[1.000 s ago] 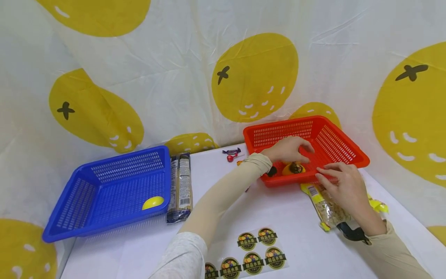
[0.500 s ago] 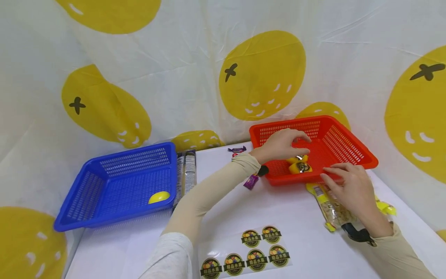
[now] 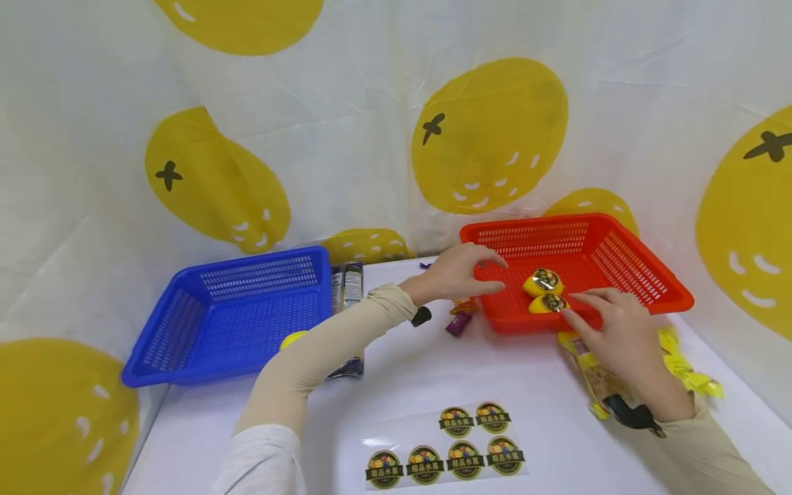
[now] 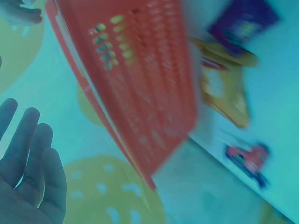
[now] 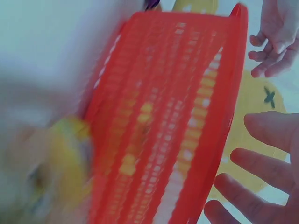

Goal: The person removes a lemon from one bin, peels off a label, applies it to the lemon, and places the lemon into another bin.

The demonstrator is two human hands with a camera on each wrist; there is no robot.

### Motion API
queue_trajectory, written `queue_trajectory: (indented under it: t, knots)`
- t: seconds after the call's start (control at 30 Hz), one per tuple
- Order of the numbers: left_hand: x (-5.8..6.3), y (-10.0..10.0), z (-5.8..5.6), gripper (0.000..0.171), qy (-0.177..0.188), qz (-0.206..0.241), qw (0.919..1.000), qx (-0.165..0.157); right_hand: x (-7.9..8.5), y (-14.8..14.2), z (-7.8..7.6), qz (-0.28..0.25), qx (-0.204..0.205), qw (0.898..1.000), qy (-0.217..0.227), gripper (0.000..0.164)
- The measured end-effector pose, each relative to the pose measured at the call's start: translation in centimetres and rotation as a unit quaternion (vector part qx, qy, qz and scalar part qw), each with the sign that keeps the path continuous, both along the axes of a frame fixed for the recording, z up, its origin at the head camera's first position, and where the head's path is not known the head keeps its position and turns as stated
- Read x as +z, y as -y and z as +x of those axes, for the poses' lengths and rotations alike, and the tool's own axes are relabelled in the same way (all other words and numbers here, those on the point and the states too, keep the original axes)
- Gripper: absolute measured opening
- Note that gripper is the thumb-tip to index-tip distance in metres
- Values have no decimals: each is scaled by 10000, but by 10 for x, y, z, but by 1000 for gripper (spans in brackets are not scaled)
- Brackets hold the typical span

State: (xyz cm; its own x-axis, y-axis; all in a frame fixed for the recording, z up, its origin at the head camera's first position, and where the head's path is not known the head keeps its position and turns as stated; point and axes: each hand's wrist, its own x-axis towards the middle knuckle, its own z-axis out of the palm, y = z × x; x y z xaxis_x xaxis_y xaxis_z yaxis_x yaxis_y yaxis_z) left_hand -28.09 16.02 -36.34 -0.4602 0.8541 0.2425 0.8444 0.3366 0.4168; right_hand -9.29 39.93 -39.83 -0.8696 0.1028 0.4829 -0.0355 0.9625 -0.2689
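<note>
Two yellow fruits, lemon-like, each with a round dark sticker, lie together in the red basket (image 3: 619,258): the rear fruit (image 3: 535,287) and the front fruit (image 3: 544,306). My left hand (image 3: 456,272) hovers at the basket's left end, thumb and fingers apart and holding nothing. In the left wrist view its fingers (image 4: 32,154) are stretched out. My right hand (image 3: 625,333) is at the basket's front rim, fingers extended, the fingertips overlapping the front fruit in the head view. Nothing shows in its grasp in the right wrist view, where its spread fingers (image 5: 261,177) appear beside the rim.
A blue basket (image 3: 185,364) stands left, with a yellow fruit (image 3: 293,338) partly behind my left arm. Long dark-ended packets (image 3: 353,285) lie beside it. A sticker sheet (image 3: 396,430) lies in front. A purple candy (image 3: 458,324), orange packet (image 4: 222,88) and yellow snack bag (image 3: 588,364) surround the red basket.
My left hand has moved left, from over the red basket's inside to its left end, uncovering both fruits. My right hand stays by the front rim. The head view has shifted left.
</note>
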Motion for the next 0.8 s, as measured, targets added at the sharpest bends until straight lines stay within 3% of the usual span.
queue_trajectory:
  t: [0.13, 0.37, 0.63, 0.8]
  knots:
    - [-1, 33, -8, 38, 138, 171, 9996, 167, 3, 20, -16, -63, 391, 9992, 29, 46]
    - [0, 98, -14, 38, 197, 147, 9962, 835, 6, 59, -41, 101, 1012, 9948, -33, 51]
    - [-11, 175, -5, 37, 500, 288, 9810, 1854, 0, 99, -61, 142, 1589, 9871, -164, 50]
    - [-3, 212, 4, 36, 643, 542, 9725, 2173, 0, 125, -72, 101, 1946, 9808, -10, 50]
